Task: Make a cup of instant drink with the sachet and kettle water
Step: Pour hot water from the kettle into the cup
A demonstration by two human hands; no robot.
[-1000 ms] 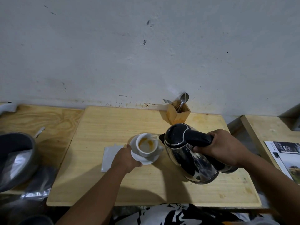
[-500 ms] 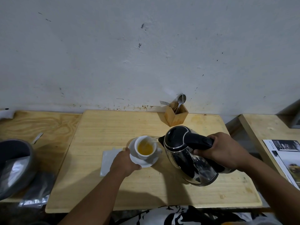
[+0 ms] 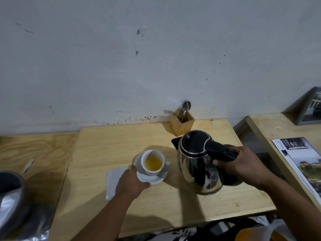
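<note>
On the table [image 3: 97,153], left to right. A white napkin [image 3: 112,178] lies flat near the middle, partly under the left hand [image 3: 130,184], whose fingers grasp the near-left rim of the saucer [image 3: 152,178]. The white cup [image 3: 152,162] stands on the saucer, holding yellow-orange liquid. Just right of it stands the steel kettle [image 3: 198,167], upright, spout toward the cup; the right hand [image 3: 243,167] is clenched around its black handle. A wooden cutlery holder [image 3: 182,124] sits at the far edge.
</note>
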